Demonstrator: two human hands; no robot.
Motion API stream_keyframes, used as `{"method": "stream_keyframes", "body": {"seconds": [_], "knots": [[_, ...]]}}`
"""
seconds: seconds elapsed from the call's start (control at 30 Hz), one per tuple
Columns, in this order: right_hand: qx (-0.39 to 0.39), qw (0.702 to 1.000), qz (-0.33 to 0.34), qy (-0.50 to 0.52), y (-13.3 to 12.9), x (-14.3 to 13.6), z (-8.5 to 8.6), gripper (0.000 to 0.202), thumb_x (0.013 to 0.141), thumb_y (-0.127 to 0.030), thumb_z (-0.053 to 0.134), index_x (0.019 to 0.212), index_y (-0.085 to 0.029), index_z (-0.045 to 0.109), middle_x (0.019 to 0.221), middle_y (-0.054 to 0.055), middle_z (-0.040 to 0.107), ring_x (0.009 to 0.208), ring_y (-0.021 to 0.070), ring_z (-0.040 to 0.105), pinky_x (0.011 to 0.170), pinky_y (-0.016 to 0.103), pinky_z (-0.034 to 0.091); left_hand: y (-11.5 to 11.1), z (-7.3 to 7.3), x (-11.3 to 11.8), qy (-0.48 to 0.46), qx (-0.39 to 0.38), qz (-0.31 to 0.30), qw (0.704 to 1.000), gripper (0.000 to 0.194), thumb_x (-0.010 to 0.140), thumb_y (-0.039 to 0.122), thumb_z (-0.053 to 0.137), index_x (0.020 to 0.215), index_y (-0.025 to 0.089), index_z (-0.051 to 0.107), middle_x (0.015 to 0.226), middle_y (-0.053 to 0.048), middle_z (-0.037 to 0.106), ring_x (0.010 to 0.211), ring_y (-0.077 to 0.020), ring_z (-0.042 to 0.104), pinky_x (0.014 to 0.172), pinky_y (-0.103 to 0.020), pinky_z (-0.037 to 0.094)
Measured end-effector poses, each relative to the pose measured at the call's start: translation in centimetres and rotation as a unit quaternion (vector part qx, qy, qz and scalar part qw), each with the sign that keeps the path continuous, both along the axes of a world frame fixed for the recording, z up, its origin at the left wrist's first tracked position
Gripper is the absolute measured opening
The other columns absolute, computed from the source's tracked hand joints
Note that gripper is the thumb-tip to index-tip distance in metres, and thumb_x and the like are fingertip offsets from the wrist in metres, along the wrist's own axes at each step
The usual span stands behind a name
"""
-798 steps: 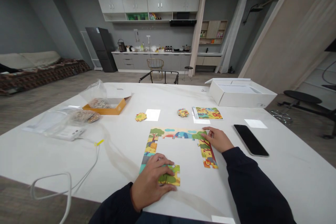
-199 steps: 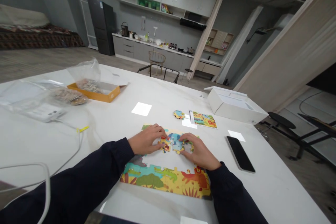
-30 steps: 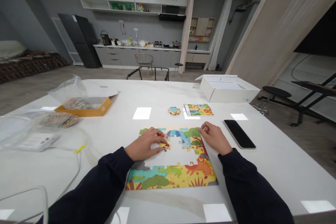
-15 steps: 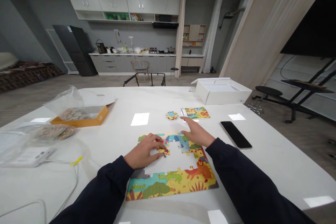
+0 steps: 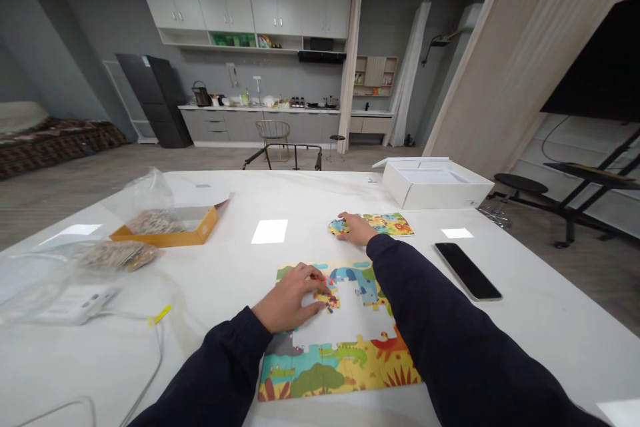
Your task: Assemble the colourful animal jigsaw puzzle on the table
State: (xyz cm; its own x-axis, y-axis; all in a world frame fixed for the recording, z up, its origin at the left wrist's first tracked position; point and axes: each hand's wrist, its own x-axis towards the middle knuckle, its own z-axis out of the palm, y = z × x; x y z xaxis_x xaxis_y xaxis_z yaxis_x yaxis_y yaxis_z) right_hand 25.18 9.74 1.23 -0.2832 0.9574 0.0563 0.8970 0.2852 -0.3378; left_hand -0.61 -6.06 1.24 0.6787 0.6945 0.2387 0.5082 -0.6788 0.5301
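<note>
A partly assembled jigsaw puzzle (image 5: 317, 377) with colourful animals lies on the white table, its middle an open gap showing the tabletop. My left hand (image 5: 293, 299) rests over the puzzle's left side, thumb and fingers apart, fingertips touching the pieces at the gap's upper left edge. Farther off, my right hand (image 5: 357, 230) has its thumb and fingers closed about a small pile of puzzle pieces (image 5: 336, 227). How many pieces the fingers grip cannot be made out. Just behind that hand lies a picture card (image 5: 391, 223) with a similar animal scene, partly covered by it.
A black phone (image 5: 467, 271) lies at right, with an open white box (image 5: 440, 185) behind it. On the left are an orange box (image 5: 185, 235) holding a bag of pieces, another plastic bag of pieces (image 5: 117, 255), and a white cable (image 5: 159, 357).
My right hand has moved forward from above the puzzle's upper right to the pile of pieces and closed on it. My left hand stays on the puzzle. The view has tilted up slightly.
</note>
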Motion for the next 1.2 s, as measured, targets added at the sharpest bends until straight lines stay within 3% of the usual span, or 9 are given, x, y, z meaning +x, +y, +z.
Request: {"method": "stream_keyframes", "body": {"seconds": [0.17, 0.37, 0.6, 0.73, 0.83, 0.97, 1.1, 1.2], "knots": [[0.012, 1.000, 0.005, 0.003, 0.2, -0.1, -0.3, 0.064, 0.084, -0.035, 0.077, 0.141, -0.017, 0.055, 0.139, 0.018, 0.063, 0.130, 0.0351, 0.057, 0.108, 0.045, 0.042, -0.1, -0.1, 0.0, -0.004, 0.001, 0.000, 1.000, 0.023, 0.089, 0.027, 0.074, 0.111, 0.029, 0.075, 0.120, -0.007, 0.064, 0.115, -0.0272, 0.057, 0.104, -0.046, 0.046], [0.011, 0.999, 0.025, 0.018, 0.6, -0.2, -1.0, 0.072, 0.078, -0.037, 0.082, 0.143, -0.020, 0.055, 0.150, 0.015, 0.056, 0.139, 0.0347, 0.050, 0.112, 0.043, 0.041, -0.2, 0.4, 0.2, 0.006, 0.007, 0.005, 1.000, 0.024, 0.087, 0.023, 0.075, 0.110, 0.028, 0.075, 0.118, -0.008, 0.063, 0.115, -0.0276, 0.057, 0.103, -0.046, 0.047], [0.033, 0.997, 0.033, 0.061, 1.3, -1.8, -1.4, 0.055, 0.075, -0.028, 0.083, 0.126, -0.017, 0.065, 0.124, 0.014, 0.070, 0.118, 0.0308, 0.063, 0.103, 0.043, 0.047, 0.0, -0.1, 0.1, 0.005, 0.009, 0.006, 1.000, 0.022, 0.088, 0.026, 0.075, 0.110, 0.028, 0.075, 0.118, -0.007, 0.063, 0.114, -0.0272, 0.056, 0.102, -0.045, 0.047], [0.075, 0.992, 0.023, 0.096, 0.8, -2.1, -0.1, 0.051, 0.076, -0.027, 0.081, 0.123, -0.018, 0.063, 0.123, 0.013, 0.067, 0.118, 0.0295, 0.061, 0.105, 0.044, 0.046, 0.0, -0.3, 0.1, 0.002, 0.011, 0.004, 1.000, 0.023, 0.089, 0.026, 0.075, 0.111, 0.029, 0.075, 0.118, -0.007, 0.063, 0.114, -0.0263, 0.056, 0.103, -0.044, 0.046], [0.102, 0.985, 0.040, 0.135, -1.9, -0.9, 1.8, 0.050, 0.080, -0.033, 0.079, 0.125, -0.021, 0.061, 0.125, 0.010, 0.067, 0.119, 0.0267, 0.061, 0.107, 0.044, 0.046, -0.1, -0.2, 0.1, 0.003, 0.012, 0.003, 1.000, 0.023, 0.090, 0.027, 0.074, 0.113, 0.029, 0.075, 0.119, -0.007, 0.063, 0.115, -0.0262, 0.056, 0.104, -0.044, 0.046], [0.067, 0.974, 0.111, 0.187, -9.2, 1.9, 3.8, 0.048, 0.079, -0.043, 0.082, 0.119, -0.024, 0.064, 0.120, 0.007, 0.070, 0.113, 0.0264, 0.065, 0.104, 0.044, 0.049, -0.1, 0.1, 0.1, 0.005, 0.013, 0.002, 1.000, 0.025, 0.090, 0.026, 0.073, 0.114, 0.029, 0.074, 0.121, -0.007, 0.063, 0.116, -0.0267, 0.057, 0.104, -0.044, 0.046], [0.013, 0.980, 0.133, 0.146, -15.9, 3.7, 3.2, 0.053, 0.076, -0.043, 0.086, 0.121, -0.025, 0.064, 0.123, 0.008, 0.069, 0.115, 0.0280, 0.064, 0.102, 0.044, 0.050, -0.1, 0.2, 0.1, 0.006, 0.013, 0.000, 1.000, 0.025, 0.090, 0.025, 0.072, 0.114, 0.029, 0.074, 0.120, -0.007, 0.063, 0.115, -0.0264, 0.057, 0.104, -0.044, 0.046], [0.021, 0.982, 0.141, 0.120, -17.7, 3.8, 2.0, 0.055, 0.076, -0.048, 0.087, 0.120, -0.023, 0.066, 0.119, 0.010, 0.069, 0.113, 0.0299, 0.063, 0.100, 0.046, 0.050, -0.1, 0.1, 0.1, 0.007, 0.014, 0.000, 1.000, 0.025, 0.090, 0.025, 0.072, 0.115, 0.029, 0.074, 0.121, -0.007, 0.063, 0.116, -0.0264, 0.057, 0.105, -0.044, 0.047]]}}
